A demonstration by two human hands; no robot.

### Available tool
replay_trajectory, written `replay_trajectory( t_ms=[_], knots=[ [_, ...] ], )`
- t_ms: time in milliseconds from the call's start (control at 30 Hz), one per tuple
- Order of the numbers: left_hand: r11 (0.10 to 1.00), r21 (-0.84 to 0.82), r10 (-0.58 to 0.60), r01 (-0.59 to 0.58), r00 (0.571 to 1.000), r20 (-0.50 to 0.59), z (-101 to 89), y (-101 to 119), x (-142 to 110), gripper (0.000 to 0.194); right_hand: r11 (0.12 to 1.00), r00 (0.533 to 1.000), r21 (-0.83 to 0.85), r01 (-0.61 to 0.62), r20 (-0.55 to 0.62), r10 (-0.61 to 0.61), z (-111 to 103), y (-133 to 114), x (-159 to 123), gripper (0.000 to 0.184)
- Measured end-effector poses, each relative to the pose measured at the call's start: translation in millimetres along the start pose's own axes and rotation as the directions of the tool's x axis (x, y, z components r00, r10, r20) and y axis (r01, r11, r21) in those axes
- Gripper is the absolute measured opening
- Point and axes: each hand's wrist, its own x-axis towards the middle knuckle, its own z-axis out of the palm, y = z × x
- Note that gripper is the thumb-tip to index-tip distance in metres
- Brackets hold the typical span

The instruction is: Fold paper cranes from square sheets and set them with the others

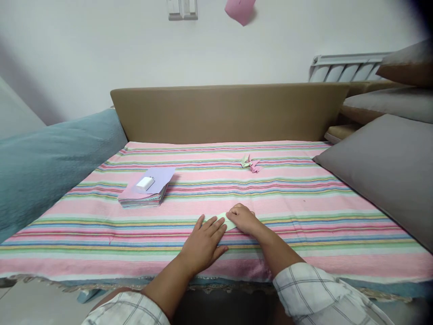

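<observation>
A small pale green piece of folded paper lies on the striped cloth in front of me. My left hand rests flat, with its fingers stretched over the paper's left part. At the other end, my right hand is closed, its curled fingers gripping or pressing the paper's upper right edge. Both hands partly cover the paper, so its full shape is hidden. Farther back sit small folded paper pieces, one pale green and one pink, touching or close together.
A stack of coloured paper stands on the left with a white charger plug on top. Striped cloth covers the seat. A blue bolster borders the left, grey cushions the right, and a brown backrest the back.
</observation>
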Motion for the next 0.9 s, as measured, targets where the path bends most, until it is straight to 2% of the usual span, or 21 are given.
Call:
replay_trajectory(
  t_ms=[133, 300, 400, 467, 567, 633, 733, 900],
  knots=[
    [1.000, 0.002, -0.004, 0.004, 1.000, 0.015, 1.3, -1, 0, 0.049, 0.998, 0.999, -0.062, 0.000, -0.053, -0.003, 5, 1, -1, 0.027],
    [1.000, -0.004, -0.010, 0.010, 0.999, 0.046, 2.5, -1, 1, 0.050, 0.995, 0.981, -0.093, 0.044, -0.182, -0.061, 4, 9, -3, 0.013],
    [1.000, 0.004, -0.011, 0.011, 1.000, 0.028, 3.1, -1, 1, 0.049, 0.988, 0.953, -0.075, 0.135, -0.262, -0.150, 1, 13, -6, 0.009],
    [1.000, 0.010, -0.017, 0.017, 1.000, 0.023, 3.1, 0, 2, 0.049, 0.961, 0.918, -0.105, 0.255, -0.285, -0.275, 0, 15, -12, 0.014],
    [1.000, 0.010, -0.020, 0.020, 1.000, 0.018, 2.4, 1, 1, 0.049, 0.879, 0.850, -0.145, 0.455, -0.223, -0.477, 3, 18, -23, 0.020],
    [1.000, -0.007, -0.024, 0.024, 1.000, 0.015, 1.8, 1, 2, 0.049, 0.842, 0.825, -0.164, 0.513, -0.177, -0.537, 7, 24, -30, 0.022],
    [0.996, -0.069, -0.059, 0.060, 0.998, 0.022, 0.8, 0, 4, 0.048, 0.823, 0.812, -0.174, 0.541, -0.148, -0.565, 11, 33, -36, 0.023],
    [0.974, -0.163, -0.161, 0.160, 0.987, 0.005, 1.1, -3, 15, 0.022, 0.815, 0.805, -0.155, 0.558, -0.135, -0.577, 9, 37, -38, 0.021]
  ],
)
